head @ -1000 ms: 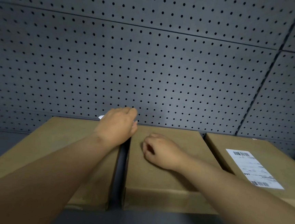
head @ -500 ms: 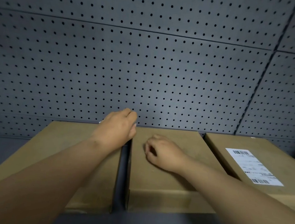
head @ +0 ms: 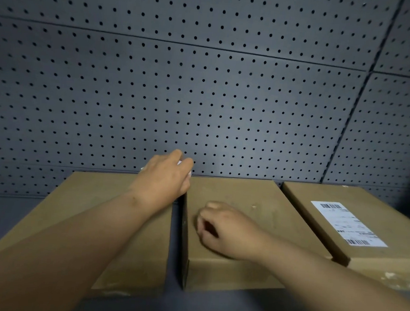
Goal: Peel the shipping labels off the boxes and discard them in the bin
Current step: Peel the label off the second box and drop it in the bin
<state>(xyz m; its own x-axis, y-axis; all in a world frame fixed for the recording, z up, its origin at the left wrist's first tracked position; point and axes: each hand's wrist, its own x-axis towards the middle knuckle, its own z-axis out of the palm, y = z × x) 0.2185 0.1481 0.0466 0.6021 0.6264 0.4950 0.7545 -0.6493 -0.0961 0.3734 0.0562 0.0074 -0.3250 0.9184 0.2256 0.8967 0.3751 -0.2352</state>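
A crumpled white label is clenched in the left hand; the right hand rests loosely curled, empty. With no bin seen, the label could be dropped behind the boxes.

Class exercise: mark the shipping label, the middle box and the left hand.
shipping label (head: 348, 223): head view, centre of the white sheet.
middle box (head: 240, 190): head view, bare top face.
left hand (head: 163, 179): head view, back of hand.
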